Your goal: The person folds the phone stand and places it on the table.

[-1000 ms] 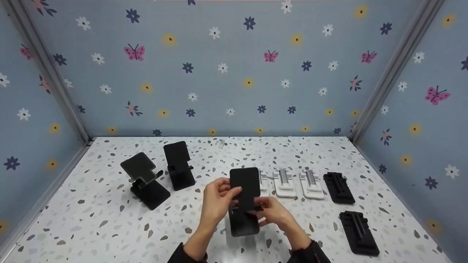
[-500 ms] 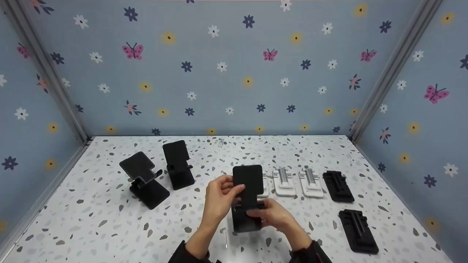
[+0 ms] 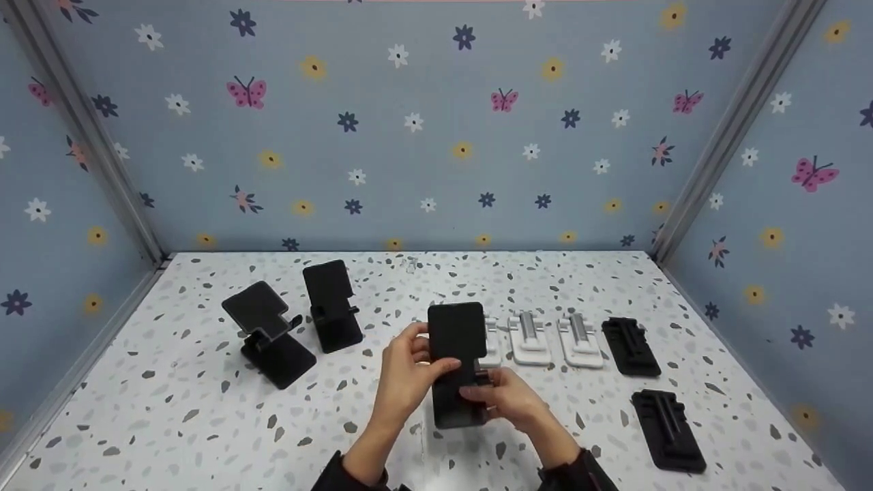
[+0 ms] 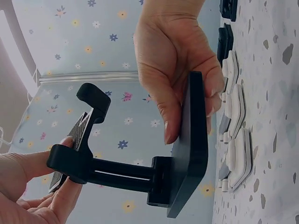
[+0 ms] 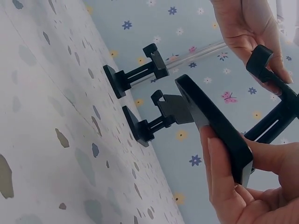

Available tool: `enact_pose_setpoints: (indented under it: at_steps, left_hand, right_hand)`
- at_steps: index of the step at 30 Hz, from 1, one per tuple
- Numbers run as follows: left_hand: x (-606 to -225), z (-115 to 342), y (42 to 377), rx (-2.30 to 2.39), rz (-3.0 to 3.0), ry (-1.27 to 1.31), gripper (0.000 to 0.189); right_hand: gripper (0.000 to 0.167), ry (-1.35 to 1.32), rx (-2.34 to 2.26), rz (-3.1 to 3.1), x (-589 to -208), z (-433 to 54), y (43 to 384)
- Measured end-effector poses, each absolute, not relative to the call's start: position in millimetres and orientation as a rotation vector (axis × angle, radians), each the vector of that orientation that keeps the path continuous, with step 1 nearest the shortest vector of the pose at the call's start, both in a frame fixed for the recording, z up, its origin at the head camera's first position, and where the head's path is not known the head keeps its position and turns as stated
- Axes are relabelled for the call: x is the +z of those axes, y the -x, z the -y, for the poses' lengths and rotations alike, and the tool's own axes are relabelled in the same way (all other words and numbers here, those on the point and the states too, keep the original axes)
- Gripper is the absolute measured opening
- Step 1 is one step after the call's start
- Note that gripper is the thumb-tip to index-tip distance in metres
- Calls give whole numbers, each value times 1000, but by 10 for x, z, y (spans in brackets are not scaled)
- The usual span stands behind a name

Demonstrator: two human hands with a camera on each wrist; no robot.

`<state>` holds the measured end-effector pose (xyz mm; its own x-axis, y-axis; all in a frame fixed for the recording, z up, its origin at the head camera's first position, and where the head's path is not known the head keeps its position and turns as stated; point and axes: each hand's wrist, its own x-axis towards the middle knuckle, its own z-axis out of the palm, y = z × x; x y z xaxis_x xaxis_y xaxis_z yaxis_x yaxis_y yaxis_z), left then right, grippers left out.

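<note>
Both hands hold a black folding phone stand (image 3: 455,331) above the table, its slotted post extended between plate and base, as the left wrist view shows. My left hand (image 3: 404,372) pinches the upper plate at its left side, thumb across the front. With the thumb on the front face, my right hand (image 3: 513,399) grips the base by its right edge. In the left wrist view the base (image 4: 189,149) stands on edge between the right hand's thumb and fingers. The two hooked support arms (image 4: 70,161) stick out near the left hand's fingers.
Two unfolded black phone stands (image 3: 279,361) (image 3: 331,293) stand at the left on the speckled table (image 3: 170,423). Several white folded stands (image 3: 530,348) line up behind the right hand, one partly hidden. Two black folded stands (image 3: 631,348) (image 3: 668,433) lie at the right. Patterned walls enclose the table.
The right hand has gone from spread fingers beside the hinge to a grip on the base with the thumb in front. The held stand has risen slightly in the head view.
</note>
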<state>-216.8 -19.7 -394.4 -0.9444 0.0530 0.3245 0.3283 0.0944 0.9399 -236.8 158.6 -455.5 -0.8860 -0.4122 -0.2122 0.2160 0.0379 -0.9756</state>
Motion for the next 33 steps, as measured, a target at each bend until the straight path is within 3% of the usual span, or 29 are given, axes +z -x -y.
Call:
enact_pose_setpoints:
  at_steps: [11,33]
  left_hand:
    - [-4017,138,2168,-1492,2205,300,40]
    - [-4284,91,2380,-1076,2170,291,34]
  right_hand:
    - [31,176,-1923,-1915,-4579,-1559,2371]
    - [27,135,-1932,-1857,-4531,-1510,2332]
